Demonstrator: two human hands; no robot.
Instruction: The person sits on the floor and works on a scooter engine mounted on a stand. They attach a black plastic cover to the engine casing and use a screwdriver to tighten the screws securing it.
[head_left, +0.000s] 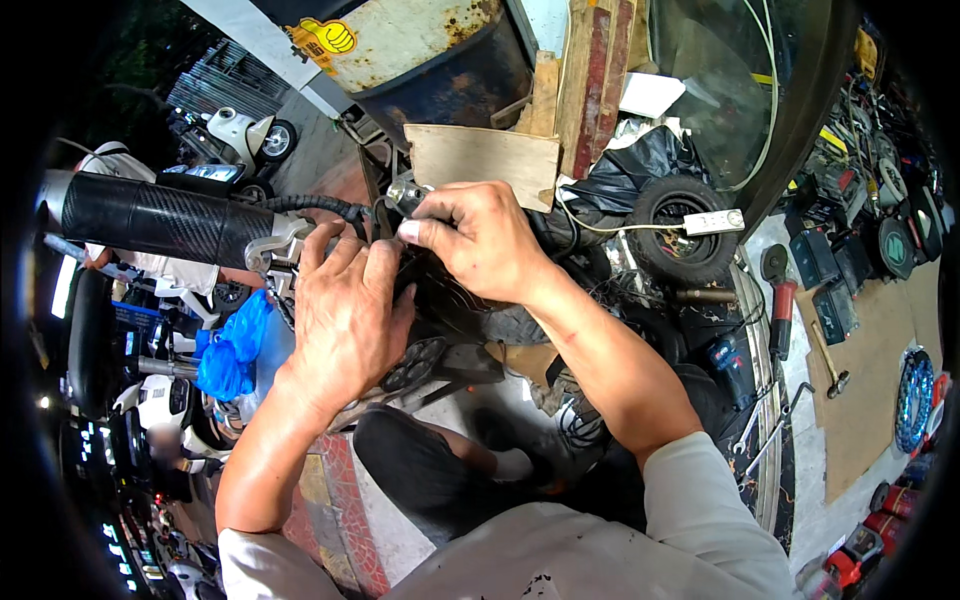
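Observation:
A thick black tube with a carbon-weave pattern (165, 220), perhaps a scooter stem, comes in from the left. It ends in a silver metal clamp (270, 250). Just right of that clamp my left hand (345, 290) curls its fingers down over dark parts, and what lies under them is hidden. My right hand (480, 240) pinches with thumb and forefinger beside a small silver metal fitting (405, 193); its own fingers cover whatever is between them. A black wrapped cable (320, 203) runs from the tube toward both hands. Dark wires (445, 285) hang below the right hand.
A cardboard piece (485, 160) stands beyond my hands, before a rusty drum (440, 70). To the right lie a small tyre (680, 225), a white power strip (713, 222), a red-handled ratchet (783, 300), a hammer (830, 360) and wrenches (775, 430). A blue bag (235, 350) hangs left.

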